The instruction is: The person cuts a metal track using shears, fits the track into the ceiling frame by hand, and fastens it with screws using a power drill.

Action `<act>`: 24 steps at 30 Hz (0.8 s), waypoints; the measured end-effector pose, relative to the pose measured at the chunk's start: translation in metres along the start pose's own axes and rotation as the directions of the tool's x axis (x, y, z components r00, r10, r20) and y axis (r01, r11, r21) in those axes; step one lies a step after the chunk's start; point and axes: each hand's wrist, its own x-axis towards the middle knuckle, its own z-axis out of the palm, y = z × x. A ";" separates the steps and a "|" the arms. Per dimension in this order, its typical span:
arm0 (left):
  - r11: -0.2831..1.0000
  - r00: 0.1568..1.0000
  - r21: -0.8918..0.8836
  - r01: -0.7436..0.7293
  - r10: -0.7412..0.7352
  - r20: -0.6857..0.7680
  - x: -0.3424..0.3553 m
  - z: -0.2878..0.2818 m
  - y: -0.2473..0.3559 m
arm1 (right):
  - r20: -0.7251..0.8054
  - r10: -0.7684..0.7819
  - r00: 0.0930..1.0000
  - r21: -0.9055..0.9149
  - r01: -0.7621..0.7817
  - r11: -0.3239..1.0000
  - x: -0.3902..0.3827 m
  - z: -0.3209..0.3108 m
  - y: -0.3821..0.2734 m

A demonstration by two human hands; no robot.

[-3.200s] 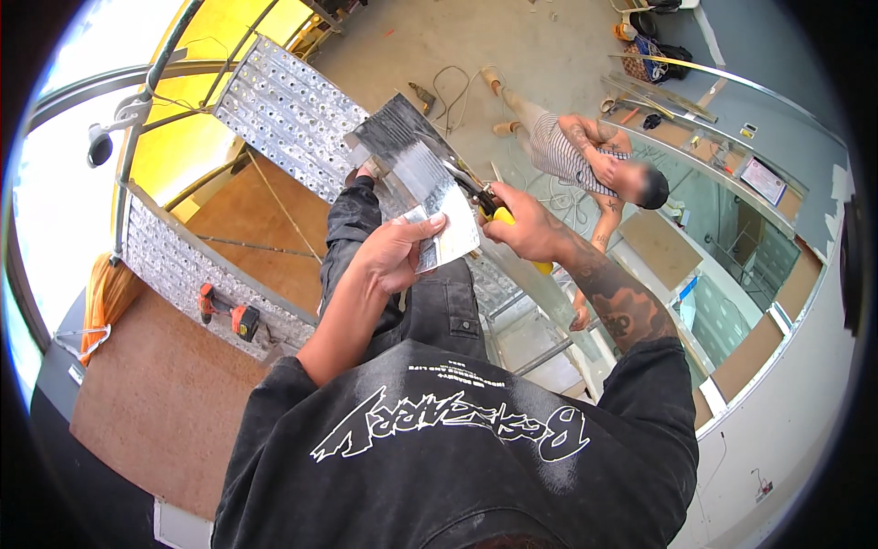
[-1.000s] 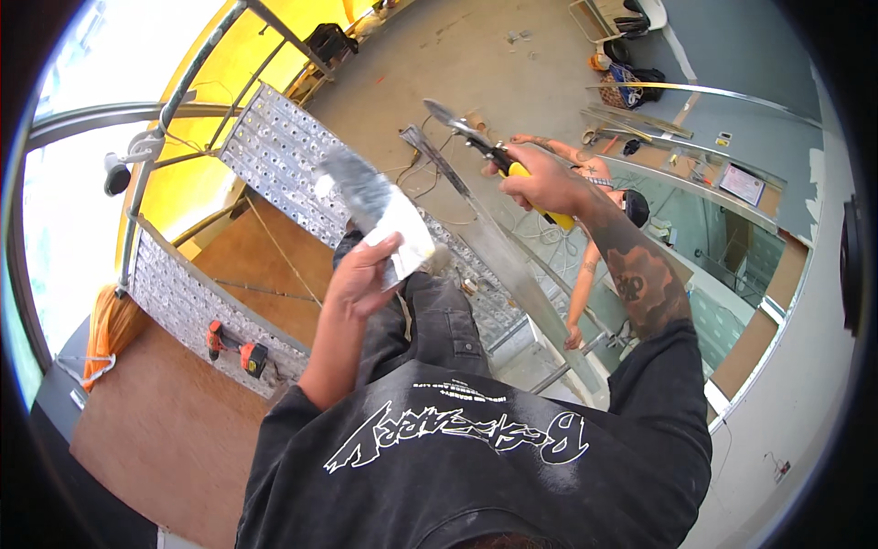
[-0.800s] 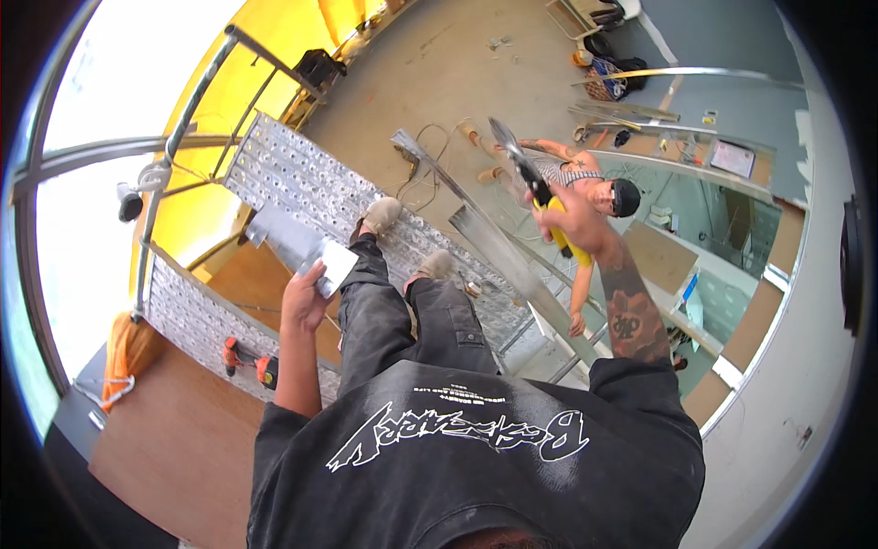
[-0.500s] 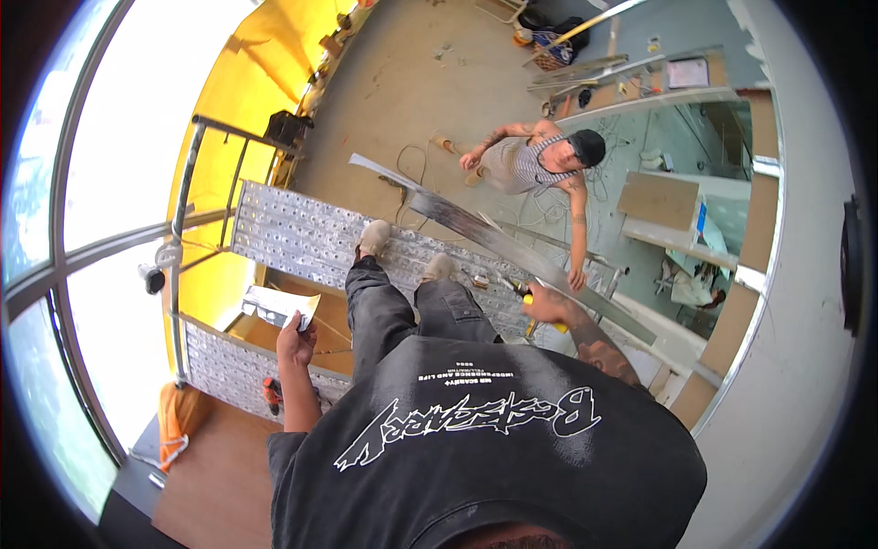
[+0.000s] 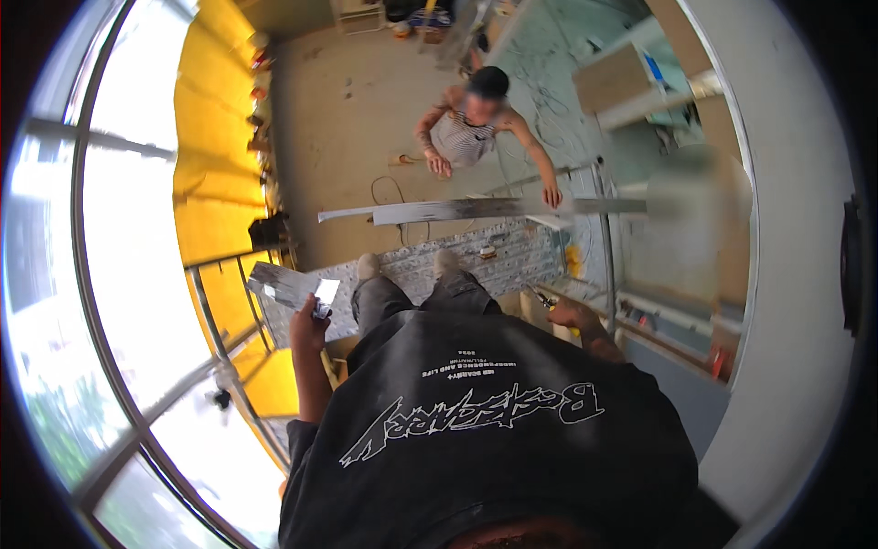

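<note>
My left hand (image 5: 309, 328) is closed on a short, flat piece of sheet metal (image 5: 285, 285) with a bright, shiny end by the fingers. On the right, my right hand (image 5: 574, 316) is closed round a snips-like tool with yellow handles (image 5: 546, 300); its jaws point away to the upper left. Beyond my feet, a long grey metal strip (image 5: 430, 211) stretches across the view. A co-worker's hand (image 5: 551, 197) touches it near its right part. My right hand is apart from that strip.
I stand on a perforated metal scaffold platform (image 5: 412, 261). A scaffold post (image 5: 608, 247) rises at the right and a rail frame (image 5: 219, 316) at the left. Below, a co-worker (image 5: 471, 128) stands on the floor. Yellow sheeting (image 5: 215, 137) hangs by the windows.
My view has turned. The long strip has moved away from my right hand and now lies more level across the view. Both my hands still hold the same things.
</note>
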 end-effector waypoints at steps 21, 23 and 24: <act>0.862 0.831 0.507 -0.005 -0.278 0.482 0.098 0.120 0.185 | 0.137 0.200 0.970 0.905 -0.204 0.373 -0.132 0.229 -0.149; 0.769 0.815 0.631 -0.100 -0.301 0.496 0.080 0.152 0.166 | 0.120 0.274 0.954 0.881 -0.230 0.414 -0.148 0.249 -0.166; 0.754 0.806 0.648 -0.109 -0.315 0.502 0.079 0.161 0.158 | 0.129 0.279 0.952 0.892 -0.234 0.386 -0.152 0.263 -0.169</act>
